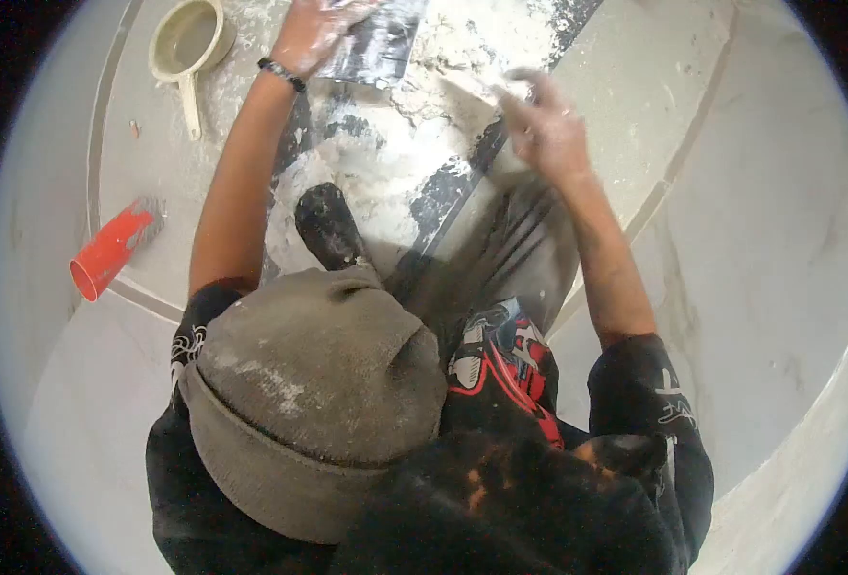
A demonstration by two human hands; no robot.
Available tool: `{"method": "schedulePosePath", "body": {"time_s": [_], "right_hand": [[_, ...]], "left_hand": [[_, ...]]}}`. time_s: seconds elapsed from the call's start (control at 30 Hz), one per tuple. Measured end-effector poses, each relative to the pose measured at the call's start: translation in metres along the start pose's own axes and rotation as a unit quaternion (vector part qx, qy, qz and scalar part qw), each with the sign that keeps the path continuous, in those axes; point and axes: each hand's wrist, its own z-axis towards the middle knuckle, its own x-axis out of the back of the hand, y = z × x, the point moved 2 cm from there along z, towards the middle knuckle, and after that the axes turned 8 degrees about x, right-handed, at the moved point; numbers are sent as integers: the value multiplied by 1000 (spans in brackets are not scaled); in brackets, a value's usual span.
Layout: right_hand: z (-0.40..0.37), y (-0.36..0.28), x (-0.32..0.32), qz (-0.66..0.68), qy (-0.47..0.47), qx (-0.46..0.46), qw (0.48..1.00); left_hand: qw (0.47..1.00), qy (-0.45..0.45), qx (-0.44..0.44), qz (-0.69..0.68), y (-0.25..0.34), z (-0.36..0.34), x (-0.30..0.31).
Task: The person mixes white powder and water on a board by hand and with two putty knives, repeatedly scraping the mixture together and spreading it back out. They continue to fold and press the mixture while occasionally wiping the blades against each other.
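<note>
At the top edge, my left hand (318,38), wearing a dark bracelet, is closed at the side of a wide, shiny metal blade (376,48). Its fingers are partly cut off by the frame. My right hand (546,129), dusted white and slightly blurred, has its fingers curled around a thin, white-coated tool (476,86) whose kind I cannot make out. Beneath both hands, wet white plaster (366,163) is spread over a dark board (438,196). The tool lies just above thicker plaster, to the right of the blade.
On the left are a cream dipper (194,101) with its handle toward me and a red plastic tube or cup (107,254) on its side, smeared with grey. A dark shoe (328,225) rests by the plaster. Large pale tiles (731,249) cover the floor.
</note>
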Motion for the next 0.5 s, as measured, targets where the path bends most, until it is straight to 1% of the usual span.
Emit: {"method": "schedulePosePath", "body": {"time_s": [0.03,0.07,0.1,0.13,0.17,0.2,0.23,0.3,0.33,0.37,0.4,0.43,0.47,0.5], "right_hand": [[-10,-12,-10,35,-33,30,998],[-18,-27,-20,43,-27,75,996],[-25,-41,-32,49,-19,119,992],[-33,-48,-45,53,-16,116,992],[-43,-55,-59,56,-59,146,986],[-48,-60,-70,58,-101,177,977],[-50,-62,-80,58,-97,176,978],[-53,-67,-96,51,-103,226,967],[-54,-67,-104,54,-82,231,968],[-53,-68,-111,53,-81,230,968],[-51,-69,-115,65,-61,225,970],[-49,-69,-120,76,-42,218,972],[-42,-70,-121,59,-4,240,969],[-42,-69,-126,56,-2,240,969]], "left_hand": [[997,63,40,-27,-8,-12,5],[988,125,79,-51,-18,-25,11],[988,124,84,-46,-42,-39,17],[993,103,-12,-64,-75,-55,21],[988,79,-108,-82,-93,-68,19],[981,127,-45,-141,-89,-85,11],[981,164,-65,-80,-91,-95,8],[981,187,25,56,-107,-118,6],[981,184,26,57,-110,-129,-1],[970,234,42,47,-103,-140,-8],[957,284,55,36,-98,-150,-16],[957,283,53,34,-103,-159,-29],[916,355,144,-123,-117,-172,-41],[839,412,228,-274,-122,-180,-48]]}}
